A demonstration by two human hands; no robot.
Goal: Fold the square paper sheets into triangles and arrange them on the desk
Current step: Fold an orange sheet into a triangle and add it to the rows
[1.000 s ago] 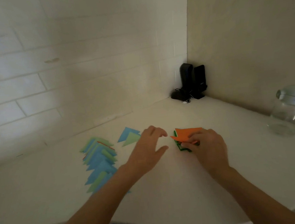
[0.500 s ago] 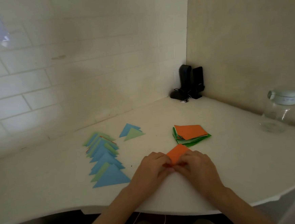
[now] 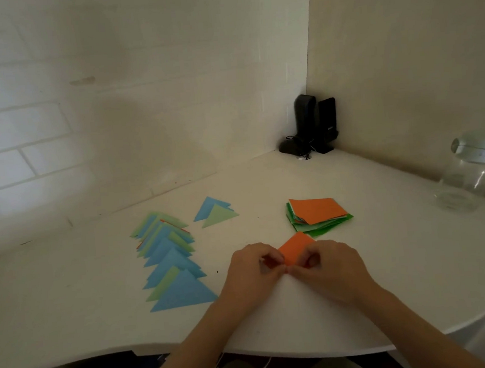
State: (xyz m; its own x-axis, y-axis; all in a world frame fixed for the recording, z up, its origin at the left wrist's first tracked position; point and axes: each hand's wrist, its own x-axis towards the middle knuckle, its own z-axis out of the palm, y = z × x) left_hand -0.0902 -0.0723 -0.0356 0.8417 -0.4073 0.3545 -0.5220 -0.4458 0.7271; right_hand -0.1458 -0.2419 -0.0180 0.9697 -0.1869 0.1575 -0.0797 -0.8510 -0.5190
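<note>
- Both hands, left hand (image 3: pixel 254 273) and right hand (image 3: pixel 329 267), pinch one orange sheet (image 3: pixel 295 248) with curled fingers, low over the counter (image 3: pixel 387 274).
- Left of the sheet: an overlapping row of folded triangles (image 3: pixel 169 259); count unclear.
- Just beyond the sheet: one stack of squares (image 3: pixel 317 214).
- Beyond-left: two triangles (image 3: pixel 214 212).
- Far right of the sheet: one glass jar (image 3: pixel 472 171), apparently empty.

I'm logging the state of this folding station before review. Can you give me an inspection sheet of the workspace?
Surface: white desk, curved front edge.
Job's things: orange sheet being folded; stack of square sheets, orange on top; overlapping row of folded triangles; two separate triangles.
Clutter: glass jar at right; black speakers in corner.
Grippers: left hand and right hand pinch the orange sheet.
Cables: black cable beside speakers.
Surroundings: tiled wall, plain wall.
</note>
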